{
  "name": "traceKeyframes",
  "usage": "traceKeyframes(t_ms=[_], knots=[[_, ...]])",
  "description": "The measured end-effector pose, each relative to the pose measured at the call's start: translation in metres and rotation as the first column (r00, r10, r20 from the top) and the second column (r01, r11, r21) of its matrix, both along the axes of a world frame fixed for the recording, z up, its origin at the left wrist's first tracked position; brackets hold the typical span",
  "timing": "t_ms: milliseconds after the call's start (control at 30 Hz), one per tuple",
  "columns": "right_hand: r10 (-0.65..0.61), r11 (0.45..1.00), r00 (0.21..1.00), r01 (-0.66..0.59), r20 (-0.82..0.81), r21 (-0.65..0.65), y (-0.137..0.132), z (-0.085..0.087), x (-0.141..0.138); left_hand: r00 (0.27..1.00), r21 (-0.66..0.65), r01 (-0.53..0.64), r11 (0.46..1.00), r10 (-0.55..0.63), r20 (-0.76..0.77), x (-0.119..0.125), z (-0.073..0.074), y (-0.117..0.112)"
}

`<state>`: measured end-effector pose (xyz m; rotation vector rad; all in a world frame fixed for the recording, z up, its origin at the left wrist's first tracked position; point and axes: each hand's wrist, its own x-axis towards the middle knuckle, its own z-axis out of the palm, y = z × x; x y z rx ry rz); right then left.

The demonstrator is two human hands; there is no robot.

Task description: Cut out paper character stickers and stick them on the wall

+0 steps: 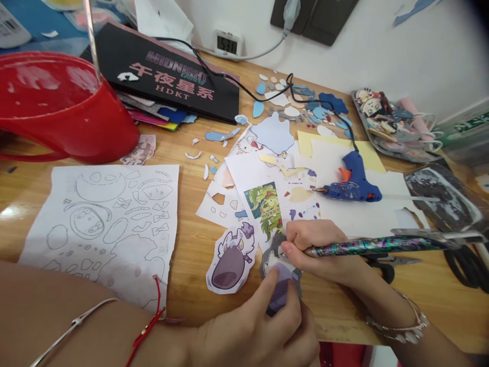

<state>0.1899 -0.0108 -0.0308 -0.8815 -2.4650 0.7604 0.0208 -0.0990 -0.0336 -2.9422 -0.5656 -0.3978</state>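
Note:
My right hand (317,250) is closed around a pen-like tool (362,246) with a shiny multicoloured patterned barrel. Its working tip is hidden by my fingers, over a grey, white and purple layered cutout figure (281,267). My left hand (267,323) presses its fingertips on the lower purple part of that figure, holding it against the table. To the left lies a printed paper cutout (231,260) of a similar white and purple character. A green cartoon card (264,206) rests just above the layered figure.
A blue glue gun (351,178) lies on white paper. Black-handled scissors (464,262) are at right, an outline-pattern sheet (103,224) and red bucket (69,107) at left. Coloured scraps (298,107), a black folder (164,76) and a filled tray (393,122) sit behind.

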Motion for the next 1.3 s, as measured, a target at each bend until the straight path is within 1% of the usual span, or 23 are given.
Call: traceKeyframes(t_ms=[133, 233, 367, 467, 600, 733, 867, 1000, 1133, 1233, 1300], knots=[[-0.023, 1.0, 1.0, 0.023, -0.021, -0.017, -0.0005, 0.0003, -0.0002, 1.0, 0.012, -0.004, 1.0, 0.004, 0.003, 0.001, -0.0008, 0.0006], [0.01, 1.0, 1.0, -0.01, 0.012, 0.004, -0.0004, 0.0012, -0.0004, 1.0, 0.008, -0.007, 1.0, 0.007, 0.004, 0.0022, -0.0015, 0.0009], [-0.009, 1.0, 1.0, 0.009, 0.025, 0.009, 0.0003, 0.0025, -0.0006, 1.0, 0.008, -0.001, 1.0, 0.001, 0.019, 0.0022, -0.0016, 0.0006], [0.033, 0.999, 0.998, -0.034, 0.053, 0.023, 0.0008, 0.0027, -0.0008, 1.0, 0.002, 0.009, 1.0, -0.009, 0.008, 0.002, -0.0014, 0.001], [0.006, 1.0, 1.0, -0.006, 0.005, 0.019, 0.0008, 0.001, -0.0003, 1.0, 0.006, -0.001, 1.0, 0.001, 0.01, 0.003, -0.0014, 0.0022], [0.052, 0.999, 0.998, -0.053, 0.022, 0.015, 0.0003, -0.0003, 0.0014, 1.0, 0.0, 0.01, 1.0, -0.01, 0.012, 0.0021, -0.0006, 0.0016], [0.018, 1.0, 0.999, -0.019, 0.032, 0.01, -0.0001, 0.0006, 0.0021, 1.0, -0.003, 0.013, 1.0, -0.013, 0.002, -0.0003, 0.0001, 0.0006], [0.067, 0.998, 0.997, -0.067, 0.024, 0.001, 0.0008, 0.0008, 0.0015, 1.0, -0.01, 0.012, 1.0, -0.012, 0.009, -0.0002, -0.0006, 0.0002], [0.032, 0.999, 0.999, -0.032, 0.022, 0.004, 0.0019, -0.0004, 0.001, 1.0, 0.008, 0.01, 1.0, -0.01, 0.018, 0.0011, -0.0013, 0.0006], [0.052, 0.998, 0.998, -0.053, 0.034, 0.017, 0.0016, -0.0006, 0.0009, 1.0, 0.007, 0.005, 1.0, -0.006, 0.02, 0.0014, -0.0015, 0.0012], [0.044, 0.999, 0.999, -0.045, 0.03, 0.03, 0.0007, -0.0003, 0.0007, 1.0, 0.008, 0.011, 1.0, -0.011, 0.021, 0.0014, -0.0018, 0.0013]])
